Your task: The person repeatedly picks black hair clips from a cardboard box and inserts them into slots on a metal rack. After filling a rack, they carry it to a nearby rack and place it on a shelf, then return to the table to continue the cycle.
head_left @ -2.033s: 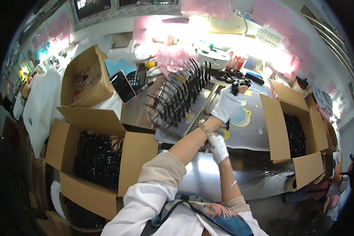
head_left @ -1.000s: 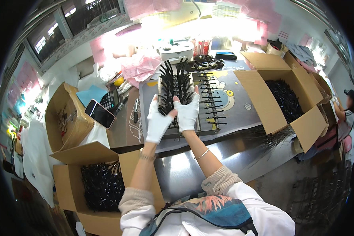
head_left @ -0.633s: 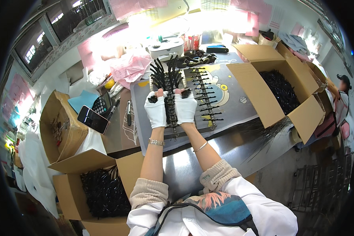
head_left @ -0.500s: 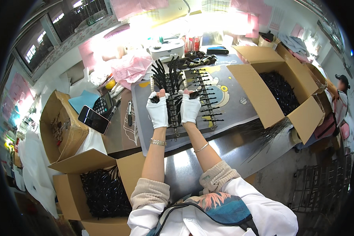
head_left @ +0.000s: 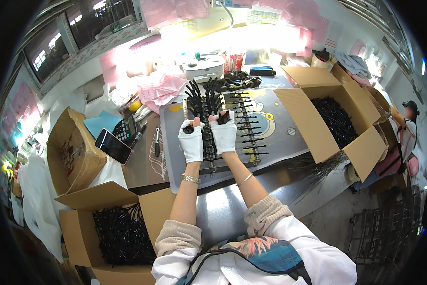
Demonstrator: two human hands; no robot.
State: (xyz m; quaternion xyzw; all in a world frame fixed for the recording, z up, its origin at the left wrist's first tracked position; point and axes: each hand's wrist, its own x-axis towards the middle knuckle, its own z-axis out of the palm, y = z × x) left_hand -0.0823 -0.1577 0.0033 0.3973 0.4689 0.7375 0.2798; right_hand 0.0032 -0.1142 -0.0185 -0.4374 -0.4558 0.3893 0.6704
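Observation:
A rack (head_left: 212, 164) of black crossbars lies on the grey mat, with long black flexible strips (head_left: 194, 90) fanning out from its far end. My left hand (head_left: 191, 143), in a white glove with bare thumb tip, is closed at the left side of the rack. My right hand (head_left: 223, 137), gloved the same way, is closed over its right part, close beside the left. Both thumbs lie on top, pointing away from me. Dark material shows at the fingers, but what they pinch is hidden. To the right stands a row of short black pins on a bar (head_left: 248, 124).
Open cardboard boxes with black strips stand at the right (head_left: 299, 118) and lower left (head_left: 80, 232). A worn carton (head_left: 92, 159), phone (head_left: 113, 146), calculator (head_left: 124, 128) and marker (head_left: 157, 142) lie left. Beyond are a white container (head_left: 204, 69) and dark bundles (head_left: 237, 81). Another person (head_left: 408, 126) is far right.
My right hand has shifted left, nearer to my left hand and off the pin row. My left hand stays at the rack's left side. The whole view has tilted slightly.

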